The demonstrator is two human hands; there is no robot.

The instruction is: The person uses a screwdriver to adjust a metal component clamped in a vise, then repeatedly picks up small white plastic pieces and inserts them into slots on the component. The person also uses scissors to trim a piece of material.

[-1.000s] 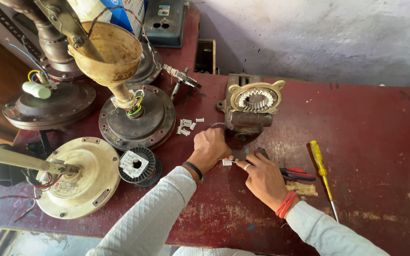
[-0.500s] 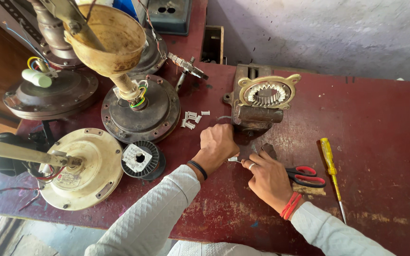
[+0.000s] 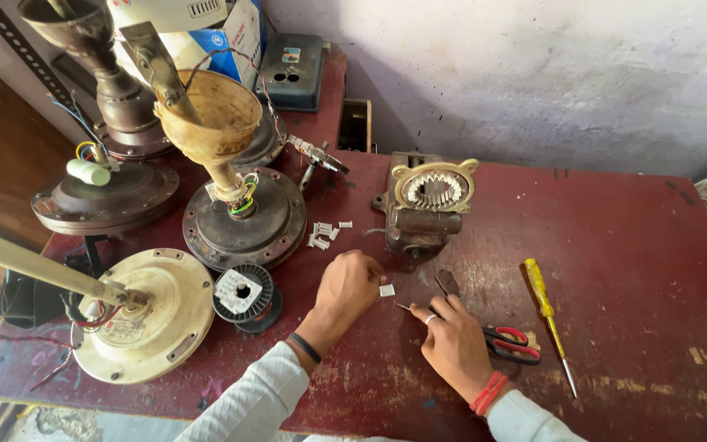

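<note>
Left hand (image 3: 349, 286) curled loosely, fingertips beside small white paper piece (image 3: 387, 290); right hand (image 3: 454, 342) pinching thin metal rod (image 3: 409, 308). Lay just right: red-handled scissors (image 3: 512, 341), yellow screwdriver (image 3: 547, 310). Stood farther: stator housing (image 3: 429, 203); left, wire spool (image 3: 243, 293).

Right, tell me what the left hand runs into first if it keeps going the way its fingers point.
The left hand points right, so it would likely meet the small white piece first; it lies on the table just past the fingertips.

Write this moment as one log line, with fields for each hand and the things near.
left hand: closed, beside small white piece | right hand: holds thin metal tool | near: red-handled scissors, yellow screwdriver, motor stator
</note>
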